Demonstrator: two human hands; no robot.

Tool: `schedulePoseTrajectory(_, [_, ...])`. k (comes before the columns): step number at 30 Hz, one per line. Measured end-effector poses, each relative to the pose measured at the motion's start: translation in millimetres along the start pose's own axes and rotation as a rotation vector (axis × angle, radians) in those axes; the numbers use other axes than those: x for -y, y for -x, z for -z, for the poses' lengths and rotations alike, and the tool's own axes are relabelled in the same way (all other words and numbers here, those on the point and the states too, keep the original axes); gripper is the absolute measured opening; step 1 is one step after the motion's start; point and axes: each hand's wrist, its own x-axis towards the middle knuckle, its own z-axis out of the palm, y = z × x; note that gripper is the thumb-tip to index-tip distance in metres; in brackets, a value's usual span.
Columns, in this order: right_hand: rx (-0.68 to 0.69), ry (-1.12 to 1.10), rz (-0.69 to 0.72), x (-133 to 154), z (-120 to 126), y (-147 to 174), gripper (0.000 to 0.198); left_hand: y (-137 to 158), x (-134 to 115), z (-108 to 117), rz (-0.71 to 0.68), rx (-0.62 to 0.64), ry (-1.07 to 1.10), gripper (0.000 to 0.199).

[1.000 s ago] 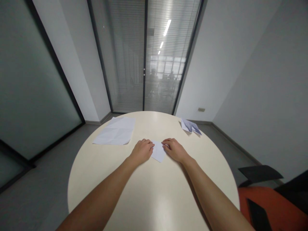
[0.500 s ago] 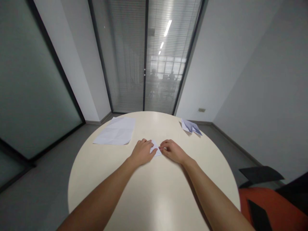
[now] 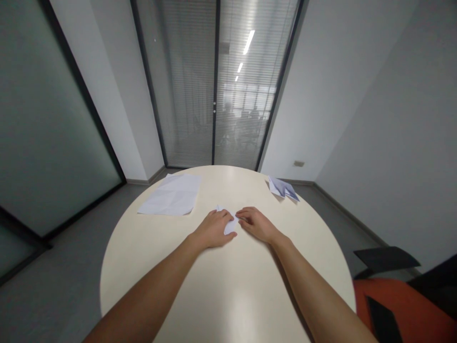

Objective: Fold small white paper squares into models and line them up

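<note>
A small piece of folded white paper [image 3: 230,226] lies on the table between my hands. My left hand [image 3: 213,228] rests over its left part, fingers laid across the paper and thumb stretched out along the near side. Part of the sheet is hidden beneath that palm, and a pointed corner shows beyond the knuckles. From the other side, my right hand [image 3: 255,224] has its thumb and fingertips drawn together at the paper's right corner, pinching it.
The round cream table [image 3: 228,295] carries a large creased white sheet [image 3: 173,194] at the back left. A folded paper shape [image 3: 283,187] stands at the back right edge. An orange chair [image 3: 403,305] with black armrests is at the right.
My left thumb has moved away from the fingers, toward me. The paper has turned slightly, and a corner now shows behind my left hand. My right hand is almost unmoved.
</note>
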Motion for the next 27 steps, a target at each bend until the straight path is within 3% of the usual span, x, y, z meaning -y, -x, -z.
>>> schedulePoseTrajectory(11, [0.033, -0.012, 0.036, 0.9, 8.6, 1.2, 0.016, -1.0, 2.4, 3.8, -0.007, 0.025, -0.012, 0.027])
schedulePoseTrajectory(27, [0.059, 0.034, 0.083, 4.9, 8.3, -0.4, 0.020, -1.1, 1.1, 6.5, 0.038, 0.034, -0.044, 0.023])
